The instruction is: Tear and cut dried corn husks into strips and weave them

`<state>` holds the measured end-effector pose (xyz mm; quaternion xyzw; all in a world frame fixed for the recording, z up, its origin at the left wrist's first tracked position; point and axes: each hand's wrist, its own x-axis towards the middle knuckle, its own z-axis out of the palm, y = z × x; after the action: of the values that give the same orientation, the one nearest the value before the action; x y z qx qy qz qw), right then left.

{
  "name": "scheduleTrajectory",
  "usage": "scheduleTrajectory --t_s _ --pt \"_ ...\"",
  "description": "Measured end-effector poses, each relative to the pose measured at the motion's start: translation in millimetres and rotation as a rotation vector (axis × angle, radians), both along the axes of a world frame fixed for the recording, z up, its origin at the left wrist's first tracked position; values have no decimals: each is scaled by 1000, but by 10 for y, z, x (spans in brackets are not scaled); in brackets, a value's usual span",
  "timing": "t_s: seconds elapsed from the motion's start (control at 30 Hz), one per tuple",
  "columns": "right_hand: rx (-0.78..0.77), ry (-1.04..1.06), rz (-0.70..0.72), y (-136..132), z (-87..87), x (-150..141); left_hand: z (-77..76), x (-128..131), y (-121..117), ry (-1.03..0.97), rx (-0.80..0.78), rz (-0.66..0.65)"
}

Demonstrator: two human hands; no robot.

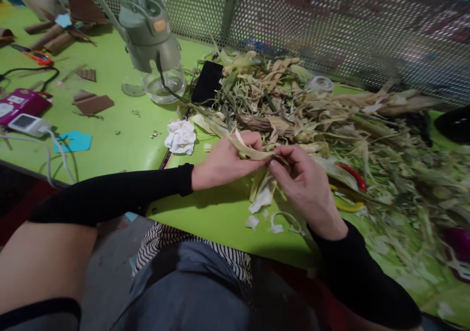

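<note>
My left hand (223,162) and my right hand (304,186) meet over the green table (121,140), both in black sleeves. Between them runs a pale dried corn husk strip (253,151). The left fingers pinch it from the left, the right fingers pinch its right end. More husk pieces (262,194) hang and lie just below the hands. A big heap of dried husks and stalks (312,110) spreads behind and to the right.
A crumpled white tissue (180,136) lies left of my hands. Behind it stands a grey-green jug with a glass base (154,42). Red and yellow handled pliers (348,189) sit by my right hand. Cardboard scraps (91,103), a magenta device (22,103) and cables lie far left. Perforated metal screen (330,22) behind.
</note>
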<state>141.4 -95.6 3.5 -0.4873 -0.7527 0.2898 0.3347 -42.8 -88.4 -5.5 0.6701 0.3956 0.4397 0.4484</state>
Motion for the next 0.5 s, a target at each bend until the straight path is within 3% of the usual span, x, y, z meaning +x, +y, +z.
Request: scheduleTrajectory --t_s 0.1,0.27,0.5 --pt "-152 80 -3 11 10 11 32 -8 -10 -5 -23 -22" --pt "-131 -70 15 6 22 36 59 -24 2 -9 -76 -31" --pt "-206 -83 131 22 6 74 14 -57 98 -91 -462 -117"
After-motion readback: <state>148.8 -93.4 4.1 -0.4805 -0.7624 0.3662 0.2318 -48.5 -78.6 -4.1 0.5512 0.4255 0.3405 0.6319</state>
